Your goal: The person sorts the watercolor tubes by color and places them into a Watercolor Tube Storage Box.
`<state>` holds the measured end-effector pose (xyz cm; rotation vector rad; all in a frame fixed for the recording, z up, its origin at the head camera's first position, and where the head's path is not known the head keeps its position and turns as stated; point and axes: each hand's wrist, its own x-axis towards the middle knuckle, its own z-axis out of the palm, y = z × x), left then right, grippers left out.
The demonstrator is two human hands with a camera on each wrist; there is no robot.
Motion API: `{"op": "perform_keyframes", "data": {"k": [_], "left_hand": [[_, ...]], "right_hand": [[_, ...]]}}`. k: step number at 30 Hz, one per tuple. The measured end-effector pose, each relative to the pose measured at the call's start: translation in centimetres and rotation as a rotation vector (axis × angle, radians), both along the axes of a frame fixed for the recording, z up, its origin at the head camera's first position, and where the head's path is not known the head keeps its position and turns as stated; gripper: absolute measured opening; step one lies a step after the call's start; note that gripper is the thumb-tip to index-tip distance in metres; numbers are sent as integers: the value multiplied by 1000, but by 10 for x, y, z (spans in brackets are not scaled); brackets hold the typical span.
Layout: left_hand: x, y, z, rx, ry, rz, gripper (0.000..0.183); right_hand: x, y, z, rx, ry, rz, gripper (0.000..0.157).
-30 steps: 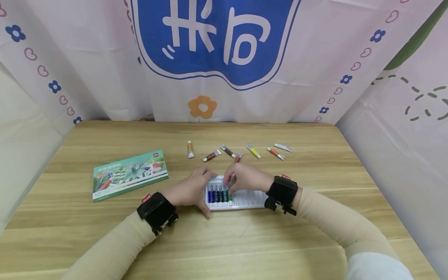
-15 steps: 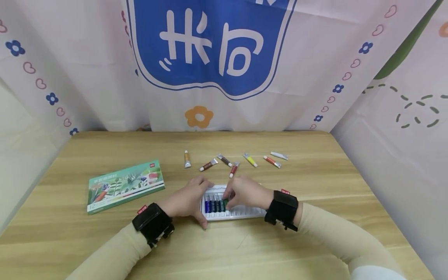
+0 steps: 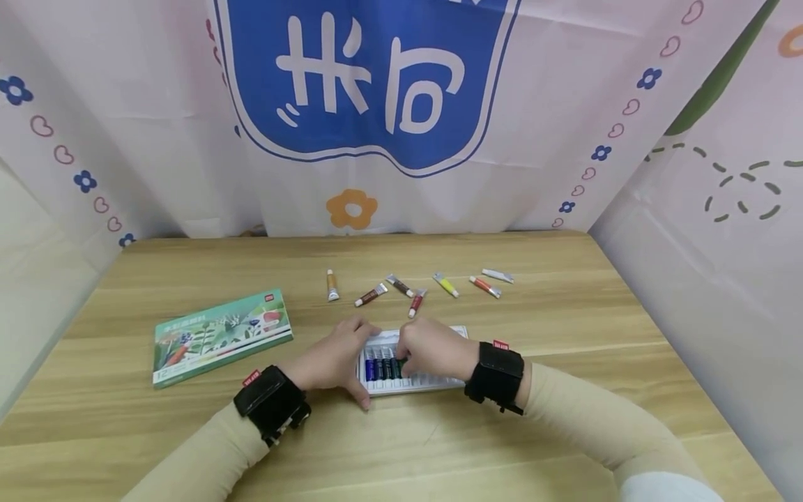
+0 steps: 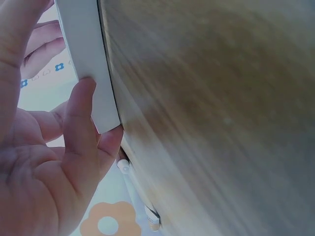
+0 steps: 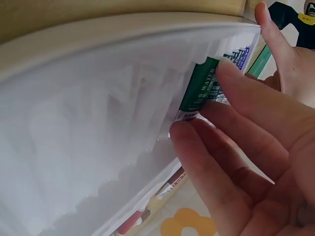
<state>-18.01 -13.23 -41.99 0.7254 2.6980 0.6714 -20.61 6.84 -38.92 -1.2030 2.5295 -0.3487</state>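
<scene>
A white plastic paint tray point(image 3: 414, 388) lies on the table in the head view. My left hand point(image 3: 335, 355) grips its left end, thumb on the near edge and fingers on the far side; the left wrist view shows fingertips on the tray's white wall point(image 4: 88, 54). Over the tray's middle, my right hand point(image 3: 438, 348) holds a green paint tube point(image 5: 198, 86) between thumb and fingers, in a slot. Left of it, several blue to dark green paint tubes point(image 3: 381, 368) lie side by side. To its right the slots hold no tubes.
Beyond the tray lie loose paint tubes: ochre point(image 3: 332, 285), brown point(image 3: 371, 295), dark brown point(image 3: 399, 285), red point(image 3: 417, 303), yellow point(image 3: 446, 284), orange-red point(image 3: 485, 286) and white point(image 3: 498, 275). A green illustrated paint box point(image 3: 222, 338) lies at the left. A printed curtain point(image 3: 502, 188) hangs behind the table.
The head view has shifted a little. My right hand stays at the green paint tube, its fingers now covering more of it. My left hand keeps its grip on the tray.
</scene>
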Motion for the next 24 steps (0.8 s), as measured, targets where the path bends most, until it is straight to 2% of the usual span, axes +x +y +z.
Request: {"op": "perform_keyframes", "data": {"k": [5,10,24], "left_hand": [[-1,0,0,10,8,-5,110],[0,0,0,11,3,-4,111],[0,-1,4,4,-9,-7,113]], "right_hand": [[-2,2,-1,-14,-11,4,16],[-4,9,-3,-52,-25,26,22],[-12,18,-4,-114,-15,162,23]]}}
